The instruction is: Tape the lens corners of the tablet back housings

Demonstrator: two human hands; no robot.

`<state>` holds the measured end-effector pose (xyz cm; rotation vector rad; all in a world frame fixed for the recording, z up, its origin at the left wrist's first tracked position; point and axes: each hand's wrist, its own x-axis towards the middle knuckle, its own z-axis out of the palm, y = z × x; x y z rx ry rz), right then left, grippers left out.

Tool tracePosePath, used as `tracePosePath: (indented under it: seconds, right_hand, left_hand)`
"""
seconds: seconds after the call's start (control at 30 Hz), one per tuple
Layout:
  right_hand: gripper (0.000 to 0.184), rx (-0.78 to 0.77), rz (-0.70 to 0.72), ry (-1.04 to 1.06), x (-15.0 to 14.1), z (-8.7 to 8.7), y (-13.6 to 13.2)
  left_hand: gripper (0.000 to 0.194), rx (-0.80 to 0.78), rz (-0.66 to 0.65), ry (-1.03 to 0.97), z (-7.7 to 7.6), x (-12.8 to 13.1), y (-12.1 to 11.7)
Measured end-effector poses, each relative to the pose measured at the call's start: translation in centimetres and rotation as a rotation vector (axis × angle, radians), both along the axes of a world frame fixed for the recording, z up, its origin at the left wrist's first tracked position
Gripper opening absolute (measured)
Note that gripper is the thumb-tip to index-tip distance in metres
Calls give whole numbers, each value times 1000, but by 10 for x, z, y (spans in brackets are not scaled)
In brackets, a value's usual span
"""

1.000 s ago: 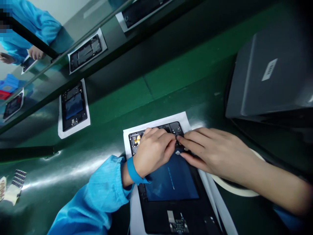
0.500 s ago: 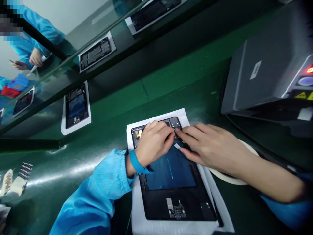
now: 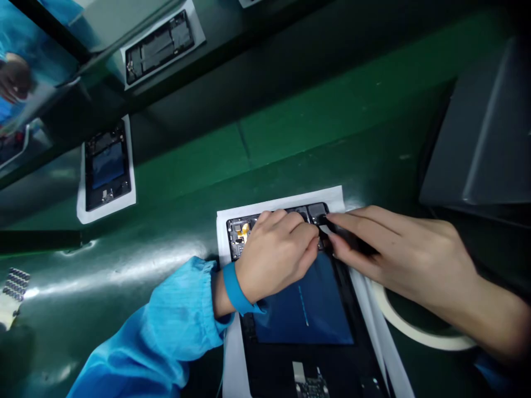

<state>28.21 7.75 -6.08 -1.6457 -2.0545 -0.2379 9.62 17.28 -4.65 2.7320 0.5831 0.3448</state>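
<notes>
Under fingertips point(image 3: 337, 243) of both hands point(image 3: 277, 255) point(image 3: 418, 257), left curled, right slightly parted, grip unclear: tablet point(image 3: 307, 309)

Opened tablets point(image 3: 305, 326) are lying under the hands point(image 3: 276, 251) and beyond them, so an electronics workshop is showing here.

It's a glossy green bench point(image 3: 286, 132) running right across, a bright streak of light blazing along it at 8 o'clock, a thin seam at 11. Down at 5 o'clock, a white sheet point(image 3: 237, 354) lies flat, and 1 open tablet point(image 3: 307, 318) rests on top. Over to 9 o'clock: another sheet point(image 3: 82, 202), bearing 1 opened device point(image 3: 108, 165). At 3 o'clock sits a dark grey casing point(image 3: 485, 149), cut off by the frame. Round to 4, a pale ring point(image 3: 446, 342) lies flat, partly covered, just beside the tablet's sheet. Between 8 and 9, a small patterned strip point(image 3: 16, 283).
</notes>
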Motion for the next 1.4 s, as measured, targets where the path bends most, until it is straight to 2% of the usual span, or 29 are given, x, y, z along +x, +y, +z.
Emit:
tracePosePath:
  seconds: [0.5, 0.73, 0.83, 0.93, 1.0, 1.1, 1.17, 1.2, 1.23, 1.3, 1.4]
  right_hand:
    - [13, 14, -10, -20, -3, -4, 1]
    - [9, 4, 71, 24, -1, -4, 5]
    - [14, -32, 84, -53, -8, 1, 7]
    - [14, -73, 25, -160, -17, 9, 2]
    - [20, -65, -7, -188, -15, 13, -16]
    - [26, 65, -85, -165, 7, 17, -73]
    - [54, 231, -324, -197, 30, 16, -121]
    - [64, 267, -465, -225, 42, 15, -144]
    - [69, 159, -595, -215, 54, 13, -163]
    - [69, 69, -732, -170, 72, 10, -188]
    - [62, 26, -786, -138, 88, 7, -195]
  left_hand:
    - [26, 15, -3, 15, -1, 0, 0]
    - [24, 14, 0, 28, -1, 1, 1]
    - [19, -9, 0, 31, 0, 1, 3]
    - [16, 8, 9, 10, 1, 2, 7]
    - [15, 18, 12, -11, 1, 4, 9]
    - [14, 0, 13, -30, 3, 6, 13]
    - [14, -13, 8, -27, 6, 6, 13]
    - [14, -18, 5, -24, 8, 4, 13]
    - [13, -22, 2, -23, 11, 2, 12]
    - [11, -23, -4, -32, 20, -7, 9]
    - [10, 5, 6, -62, 38, -29, 7]
